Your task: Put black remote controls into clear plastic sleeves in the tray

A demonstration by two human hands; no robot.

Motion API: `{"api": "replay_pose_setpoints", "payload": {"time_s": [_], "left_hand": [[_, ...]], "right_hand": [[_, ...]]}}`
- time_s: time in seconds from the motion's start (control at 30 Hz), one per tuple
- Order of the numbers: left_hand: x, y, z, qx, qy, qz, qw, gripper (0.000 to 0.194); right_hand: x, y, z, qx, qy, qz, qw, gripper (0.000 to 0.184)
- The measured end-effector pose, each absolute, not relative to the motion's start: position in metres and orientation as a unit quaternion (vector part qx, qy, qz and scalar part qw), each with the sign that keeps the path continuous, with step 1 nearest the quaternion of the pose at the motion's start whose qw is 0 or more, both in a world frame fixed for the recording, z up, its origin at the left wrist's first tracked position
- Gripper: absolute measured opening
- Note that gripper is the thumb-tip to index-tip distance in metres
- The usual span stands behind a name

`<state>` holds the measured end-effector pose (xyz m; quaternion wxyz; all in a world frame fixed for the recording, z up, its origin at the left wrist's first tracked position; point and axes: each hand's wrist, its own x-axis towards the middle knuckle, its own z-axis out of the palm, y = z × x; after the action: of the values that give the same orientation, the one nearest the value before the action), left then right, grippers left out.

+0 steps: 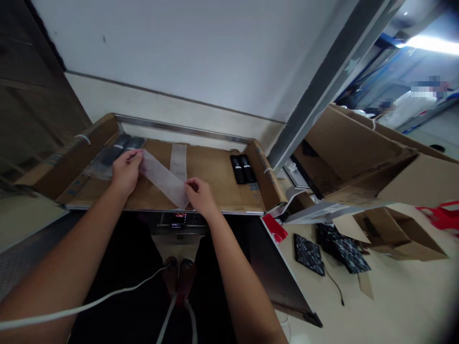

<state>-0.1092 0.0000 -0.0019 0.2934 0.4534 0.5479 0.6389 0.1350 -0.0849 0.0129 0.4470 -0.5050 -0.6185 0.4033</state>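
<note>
Two hands stretch a translucent plastic sleeve (163,179) over a cardboard-lined worktop (211,177)
Left hand (125,169) and right hand (201,193) each pinch one end, fingers closed

Dim, soft-focus wide-angle view, edges bowed, dark left side, glaring ceiling lamp (432,44) top right.

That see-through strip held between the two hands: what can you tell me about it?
The translucent strip is long, narrow and whitish, looking like thin plastic film or a flat bag. It stretches diagonally over the cardboard-lined work surface. The left hand pinches its far end, the right hand its near end. A second similar strip lies just behind it.
</note>
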Motion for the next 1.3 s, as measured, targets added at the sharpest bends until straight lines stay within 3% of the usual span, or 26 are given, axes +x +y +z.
{"api": "replay_pose_setpoints", "payload": {"time_s": [0.1, 0.3, 0.53, 0.87, 1.0, 1.13, 1.2, 1.3], "left_hand": [[-0.105, -0.006, 0.006, 0.397, 0.536, 0.657, 0.353, 0.03], [-0.1, -0.012, 0.009, 0.444, 0.51, 0.606, 0.418, 0.012], [-0.106, -0.006, -0.002, 0.47, 0.479, 0.612, 0.418, 0.039], [-0.103, 0.0, 0.0, 0.42, 0.51, 0.66, 0.356, 0.032], [-0.101, -0.001, 0.001, 0.444, 0.541, 0.661, 0.272, 0.021], [-0.099, -0.011, 0.005, 0.564, 0.575, 0.588, 0.071, 0.013], [-0.097, -0.017, 0.008, 0.589, 0.597, 0.544, -0.012, 0.017], [-0.096, -0.02, 0.009, 0.57, 0.665, 0.482, -0.018, 0.034]], "right_hand": [[0.144, -0.075, 0.011, -0.519, -0.55, 0.41, 0.509, 0.012], [0.153, -0.062, 0.003, -0.557, -0.448, 0.341, 0.61, 0.025], [0.166, -0.057, -0.005, -0.589, -0.442, 0.3, 0.606, 0.029], [0.176, -0.037, -0.01, -0.634, -0.377, 0.242, 0.63, 0.024], [0.16, -0.029, -0.008, -0.637, -0.396, 0.282, 0.598, 0.024], [0.148, -0.036, -0.004, -0.618, -0.498, 0.26, 0.55, 0.023], [0.149, -0.042, -0.001, -0.629, -0.506, 0.231, 0.543, 0.021], [0.154, -0.047, 0.002, -0.635, -0.505, 0.237, 0.535, 0.014]]}}
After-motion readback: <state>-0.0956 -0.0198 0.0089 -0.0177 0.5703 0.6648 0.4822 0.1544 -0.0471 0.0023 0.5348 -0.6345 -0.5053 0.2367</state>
